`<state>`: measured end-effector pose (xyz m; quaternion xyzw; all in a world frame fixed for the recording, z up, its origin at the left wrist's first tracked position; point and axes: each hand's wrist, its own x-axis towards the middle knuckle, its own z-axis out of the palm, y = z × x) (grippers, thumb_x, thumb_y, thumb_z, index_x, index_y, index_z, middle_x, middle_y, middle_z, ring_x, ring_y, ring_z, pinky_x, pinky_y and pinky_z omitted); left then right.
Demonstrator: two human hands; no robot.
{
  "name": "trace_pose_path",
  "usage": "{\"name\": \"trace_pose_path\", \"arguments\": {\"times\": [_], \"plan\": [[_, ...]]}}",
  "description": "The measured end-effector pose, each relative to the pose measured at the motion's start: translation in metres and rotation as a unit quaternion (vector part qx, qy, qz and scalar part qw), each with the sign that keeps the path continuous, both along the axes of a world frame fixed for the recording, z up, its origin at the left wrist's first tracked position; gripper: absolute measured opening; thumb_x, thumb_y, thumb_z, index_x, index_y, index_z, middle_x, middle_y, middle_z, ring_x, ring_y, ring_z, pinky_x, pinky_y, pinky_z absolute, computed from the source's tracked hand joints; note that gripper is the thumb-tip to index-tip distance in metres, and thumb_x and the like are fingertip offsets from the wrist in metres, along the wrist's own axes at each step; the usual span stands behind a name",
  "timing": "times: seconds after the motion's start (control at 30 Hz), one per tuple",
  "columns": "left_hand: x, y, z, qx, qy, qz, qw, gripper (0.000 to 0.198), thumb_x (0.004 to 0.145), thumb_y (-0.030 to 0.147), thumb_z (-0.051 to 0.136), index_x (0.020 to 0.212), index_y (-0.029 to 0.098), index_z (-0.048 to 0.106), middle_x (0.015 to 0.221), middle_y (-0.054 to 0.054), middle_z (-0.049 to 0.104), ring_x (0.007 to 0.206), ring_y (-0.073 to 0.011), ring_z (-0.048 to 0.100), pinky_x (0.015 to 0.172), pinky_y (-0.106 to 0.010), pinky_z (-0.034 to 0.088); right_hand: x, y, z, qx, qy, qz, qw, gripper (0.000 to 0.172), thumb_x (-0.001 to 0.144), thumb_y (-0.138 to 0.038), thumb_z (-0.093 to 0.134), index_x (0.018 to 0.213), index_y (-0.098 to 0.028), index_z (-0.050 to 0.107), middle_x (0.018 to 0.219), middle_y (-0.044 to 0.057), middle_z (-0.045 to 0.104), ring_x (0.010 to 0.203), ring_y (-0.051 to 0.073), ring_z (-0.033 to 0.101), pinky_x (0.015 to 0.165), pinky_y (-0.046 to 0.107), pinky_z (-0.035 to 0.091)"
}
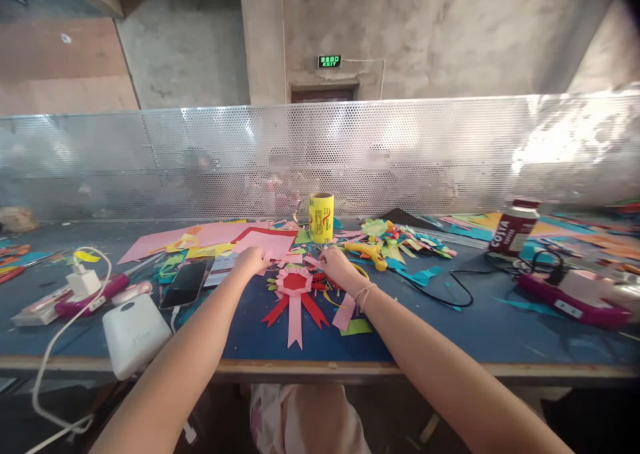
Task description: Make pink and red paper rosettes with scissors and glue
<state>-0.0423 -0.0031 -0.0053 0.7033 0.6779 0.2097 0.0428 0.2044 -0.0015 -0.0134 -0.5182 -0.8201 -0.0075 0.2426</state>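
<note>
My left hand (pixel 252 262) is closed at the lower edge of a pink paper sheet (pixel 267 242), which lies over a red sheet. Its fingers are pressed together on the paper. My right hand (pixel 339 269) rests among paper scraps behind the rosette, fingers bent together; what they hold, if anything, is hidden. Between my forearms lies a paper rosette (pixel 295 283) with a red centre, a pink pleated rim, and pink and red tails. A yellow glue gun (pixel 367 252) lies just beyond my right hand. A yellow roll (pixel 321 219) stands upright behind both hands.
At left are a smartphone (pixel 185 285), a white power bank (pixel 136 334), and a magenta power strip (pixel 93 297) with cables. At right stand a brown Costa bottle (pixel 515 229) and another magenta strip (pixel 573 301). A perforated metal screen (pixel 425 154) borders the table's back.
</note>
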Motion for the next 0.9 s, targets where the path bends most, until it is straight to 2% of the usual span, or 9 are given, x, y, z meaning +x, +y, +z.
{"name": "trace_pose_path", "arguments": {"times": [0.07,0.17,0.27,0.33,0.47,0.57,0.67,0.77,0.9], "plan": [[0.004,0.002,-0.003,-0.017,0.021,0.003,1.0,0.021,0.07,0.033,0.059,0.053,0.02,0.06,0.055,-0.006,0.064,0.068,-0.0191,0.063,0.064,-0.024,0.043,0.0,0.0,-0.001,0.001,-0.005,0.005,1.0,0.022,0.076,-0.004,0.044,0.071,-0.011,0.064,0.082,0.011,0.064,0.084,0.017,0.056,0.081,0.026,0.042],[0.008,0.004,-0.003,-0.025,0.018,0.026,0.999,0.007,0.066,0.025,0.064,0.065,0.018,0.064,0.069,-0.007,0.069,0.072,-0.019,0.063,0.062,-0.024,0.043,-0.001,-0.002,0.001,0.011,-0.001,0.006,1.0,0.022,0.078,-0.007,0.043,0.077,-0.011,0.065,0.086,0.01,0.063,0.089,0.018,0.055,0.084,0.026,0.041],[0.011,0.002,0.001,0.003,-0.004,0.036,0.999,0.013,0.067,0.018,0.062,0.08,0.018,0.066,0.087,-0.007,0.071,0.082,-0.0192,0.064,0.066,-0.025,0.044,-0.004,-0.006,0.004,0.024,0.02,0.013,0.999,0.022,0.079,-0.007,0.043,0.082,-0.012,0.065,0.091,0.01,0.062,0.094,0.017,0.054,0.087,0.025,0.04],[0.013,-0.002,0.006,0.04,-0.027,0.033,0.998,0.013,0.072,0.019,0.058,0.082,0.02,0.066,0.092,-0.006,0.07,0.086,-0.0192,0.063,0.071,-0.026,0.045,-0.006,-0.01,0.008,0.027,0.048,0.029,0.998,0.021,0.079,-0.007,0.045,0.082,-0.012,0.065,0.091,0.009,0.062,0.093,0.016,0.054,0.086,0.024,0.04],[0.017,-0.006,0.011,0.074,-0.034,0.025,0.996,0.012,0.075,0.02,0.056,0.08,0.021,0.066,0.093,-0.006,0.07,0.089,-0.019,0.062,0.075,-0.027,0.045,-0.01,-0.016,0.012,0.024,0.1,0.047,0.994,0.018,0.079,-0.008,0.047,0.083,-0.012,0.064,0.09,0.008,0.062,0.089,0.015,0.055,0.085,0.025,0.041],[0.017,-0.005,0.007,0.048,0.016,0.03,0.998,0.015,0.073,0.029,0.06,0.083,0.02,0.066,0.094,-0.008,0.069,0.091,-0.0211,0.062,0.075,-0.028,0.045,-0.011,-0.017,0.013,0.016,0.104,0.051,0.993,0.017,0.079,-0.009,0.048,0.082,-0.013,0.063,0.091,0.008,0.062,0.088,0.015,0.056,0.084,0.025,0.042],[0.017,-0.004,0.002,0.005,0.063,0.017,0.998,0.02,0.072,0.037,0.06,0.073,0.018,0.066,0.086,-0.011,0.07,0.086,-0.0233,0.063,0.073,-0.029,0.044,-0.01,-0.016,0.012,0.008,0.1,0.056,0.993,0.016,0.078,-0.009,0.048,0.08,-0.013,0.063,0.088,0.007,0.063,0.087,0.015,0.056,0.083,0.025,0.042],[0.016,-0.004,-0.001,-0.028,0.051,0.007,0.998,0.016,0.073,0.032,0.06,0.068,0.018,0.065,0.079,-0.009,0.07,0.08,-0.021,0.064,0.068,-0.027,0.044,-0.009,-0.015,0.011,0.007,0.1,0.056,0.993,0.016,0.077,-0.007,0.048,0.078,-0.013,0.063,0.087,0.007,0.063,0.085,0.015,0.057,0.081,0.024,0.043],[0.015,-0.002,0.0,-0.004,0.03,0.023,0.999,0.012,0.069,0.029,0.064,0.077,0.019,0.064,0.088,-0.007,0.07,0.082,-0.0199,0.063,0.067,-0.026,0.044,-0.008,-0.017,0.012,0.004,0.103,0.057,0.993,0.017,0.076,-0.007,0.047,0.079,-0.012,0.063,0.086,0.008,0.063,0.082,0.014,0.057,0.077,0.023,0.043]]}}
